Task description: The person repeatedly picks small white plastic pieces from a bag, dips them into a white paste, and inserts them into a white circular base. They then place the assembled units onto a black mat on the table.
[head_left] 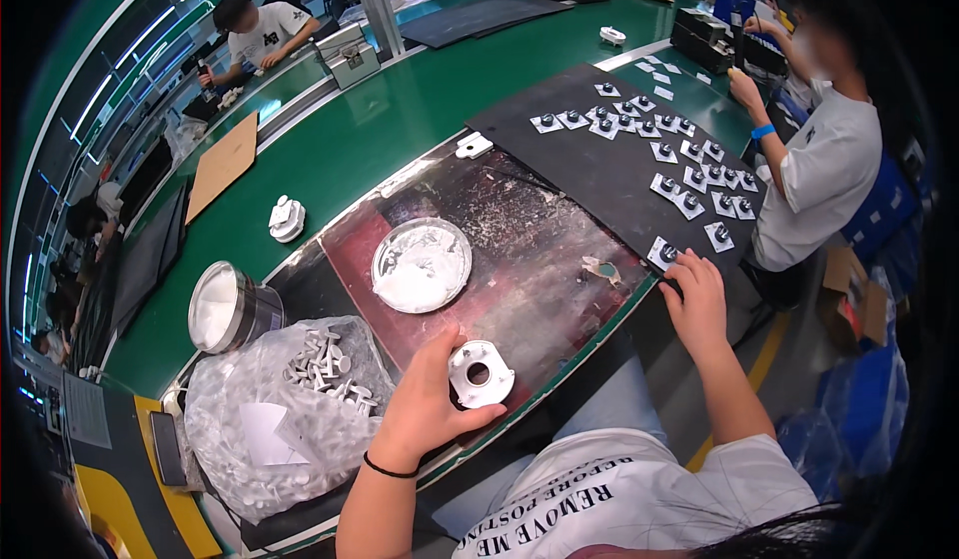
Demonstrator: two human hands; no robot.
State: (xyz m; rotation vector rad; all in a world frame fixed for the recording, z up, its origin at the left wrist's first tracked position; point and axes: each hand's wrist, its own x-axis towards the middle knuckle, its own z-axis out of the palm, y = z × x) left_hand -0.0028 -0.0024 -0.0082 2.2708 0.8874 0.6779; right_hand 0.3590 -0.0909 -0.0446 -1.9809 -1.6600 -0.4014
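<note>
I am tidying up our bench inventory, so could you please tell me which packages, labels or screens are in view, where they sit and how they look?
Clear plastic bag of small white parts: lower left, beside the left hand; crumpled, with a white paper slip inside.
Brown cardboard box: on the floor at right; open.
Flat brown cardboard sheet: on the green table, upper left.
Dark tablet-like screen: lower left edge; unlit.

Left hand (425,404) grips a white round plastic part (480,373) with a centre hole, at the near edge of the dark worn work plate (539,249). Right hand (696,299) rests fingertips on a small white square piece (662,253) at the near end of the black mat (599,164), which carries rows of similar pieces. Shallow dish of white paste (421,264) sits mid-plate. Clear bag of white parts (300,399) lies left, metal tin (225,306) just beyond it.
</note>
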